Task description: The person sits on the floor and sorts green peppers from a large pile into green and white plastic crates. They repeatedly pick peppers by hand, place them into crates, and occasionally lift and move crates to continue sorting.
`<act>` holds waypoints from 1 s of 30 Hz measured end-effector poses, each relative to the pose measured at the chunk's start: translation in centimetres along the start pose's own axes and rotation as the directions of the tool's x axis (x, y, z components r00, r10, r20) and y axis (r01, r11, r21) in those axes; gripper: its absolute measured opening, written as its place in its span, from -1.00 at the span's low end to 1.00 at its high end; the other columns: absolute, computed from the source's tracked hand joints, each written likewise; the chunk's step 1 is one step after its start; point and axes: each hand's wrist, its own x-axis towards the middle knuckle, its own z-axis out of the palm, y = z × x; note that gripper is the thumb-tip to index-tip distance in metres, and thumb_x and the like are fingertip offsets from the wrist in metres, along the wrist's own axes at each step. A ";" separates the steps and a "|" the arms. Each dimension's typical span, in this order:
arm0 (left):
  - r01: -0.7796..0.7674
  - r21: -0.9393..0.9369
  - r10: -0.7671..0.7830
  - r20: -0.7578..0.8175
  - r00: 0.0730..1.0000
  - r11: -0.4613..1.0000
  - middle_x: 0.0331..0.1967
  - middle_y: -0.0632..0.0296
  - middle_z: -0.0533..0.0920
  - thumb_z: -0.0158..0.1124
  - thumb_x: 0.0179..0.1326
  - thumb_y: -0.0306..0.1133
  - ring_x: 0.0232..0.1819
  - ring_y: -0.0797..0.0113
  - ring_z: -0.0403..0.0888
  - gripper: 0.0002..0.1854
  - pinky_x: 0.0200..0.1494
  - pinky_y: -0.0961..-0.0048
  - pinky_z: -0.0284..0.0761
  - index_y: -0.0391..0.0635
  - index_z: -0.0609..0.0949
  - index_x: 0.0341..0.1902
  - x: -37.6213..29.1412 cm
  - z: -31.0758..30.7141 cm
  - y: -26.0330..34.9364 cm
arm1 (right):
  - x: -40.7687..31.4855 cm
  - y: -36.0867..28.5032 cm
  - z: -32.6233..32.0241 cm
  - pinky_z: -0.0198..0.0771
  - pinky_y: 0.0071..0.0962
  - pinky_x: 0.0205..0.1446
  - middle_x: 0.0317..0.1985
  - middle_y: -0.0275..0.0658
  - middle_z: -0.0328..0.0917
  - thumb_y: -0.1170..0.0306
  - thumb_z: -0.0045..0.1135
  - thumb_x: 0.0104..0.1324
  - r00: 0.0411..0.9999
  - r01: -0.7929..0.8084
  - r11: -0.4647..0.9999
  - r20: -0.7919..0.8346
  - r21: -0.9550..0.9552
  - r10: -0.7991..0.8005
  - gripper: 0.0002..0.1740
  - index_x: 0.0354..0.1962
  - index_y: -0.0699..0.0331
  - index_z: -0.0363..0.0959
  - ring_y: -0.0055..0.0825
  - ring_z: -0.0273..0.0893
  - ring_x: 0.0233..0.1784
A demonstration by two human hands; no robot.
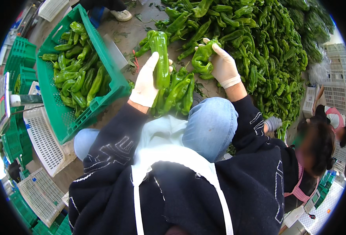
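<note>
In a white glove, my left hand (146,83) grips a long, straight green pepper (160,60) that stands roughly lengthwise in the palm. My right hand (223,66), gloved the same way, holds a shorter, crumpled green pepper (203,60) between thumb and fingers. Below and between the hands, a small group of green peppers (177,95) lies in front of my knees. A large heap of green peppers (249,38) spreads over the floor beyond and to the right of my right hand.
A green plastic crate (102,107) part-filled with peppers stands tilted at left, beside a white perforated crate (45,138). A digital scale display (1,105) rises at the far left. Close on my right sits another person (315,147), whose grey-gloved hand (272,123) is near the heap.
</note>
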 end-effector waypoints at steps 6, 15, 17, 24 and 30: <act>-0.203 0.108 0.191 0.112 0.975 0.973 -0.05 0.10 0.61 0.03 0.42 -0.24 -0.17 0.39 0.57 -0.66 -0.07 0.49 0.52 -0.15 0.47 0.14 -2.4 -0.5 1.7 | 0.7 0.3 -0.8 0.43 -0.35 0.13 -0.04 -0.18 0.55 0.32 0.20 0.29 0.988 0.065 0.980 -0.125 -0.188 -0.090 -0.57 0.06 0.32 0.39 -0.37 0.50 0.03; -0.442 0.376 0.518 -0.126 0.846 0.814 0.17 0.01 0.51 0.05 0.36 -0.43 0.09 0.30 0.53 -0.57 0.17 0.44 0.41 -0.24 0.37 0.28 -9.6 -6.6 11.0 | -0.1 6.2 -12.4 0.44 -0.29 0.05 -0.13 0.09 0.58 -0.03 0.44 -0.11 0.915 -0.352 -0.202 -0.291 -0.914 -0.278 -0.17 -0.04 0.40 0.38 -0.05 0.55 -0.03; -0.402 0.591 0.607 -0.194 0.771 0.699 0.08 0.14 0.57 0.11 0.33 -0.44 0.06 0.36 0.54 -0.59 0.15 0.49 0.41 -0.23 0.43 0.24 -11.1 -9.0 13.0 | -2.1 8.6 -15.6 0.44 -0.28 0.05 -0.14 0.06 0.58 -0.03 0.40 -0.09 0.912 -0.409 -0.368 -0.392 -0.835 -0.124 -0.21 -0.04 0.36 0.41 -0.05 0.55 -0.03; -0.221 0.791 0.704 -0.332 0.628 0.570 -0.04 0.23 0.62 0.16 0.32 -0.40 -0.07 0.45 0.55 -0.66 0.02 0.54 0.43 -0.23 0.53 0.13 -13.2 -15.6 16.9 | -4.2 9.5 -19.5 0.47 -0.29 -0.05 -0.27 -0.03 0.64 -0.13 0.15 0.12 0.802 -0.039 -0.569 -0.366 -0.821 0.473 -0.35 -0.15 0.33 0.55 -0.15 0.61 -0.14; -0.372 0.786 0.828 -0.293 0.477 0.493 0.03 0.14 0.60 0.10 0.33 -0.42 0.02 0.31 0.56 -0.64 0.11 0.43 0.44 -0.25 0.50 0.17 -13.0 -14.7 16.5 | 4.2 0.8 -11.8 0.42 -0.31 0.10 -0.02 -0.03 0.59 -0.12 0.01 0.30 0.828 -0.167 -0.537 -0.413 -0.827 0.379 -0.32 0.06 0.33 0.47 -0.18 0.55 0.03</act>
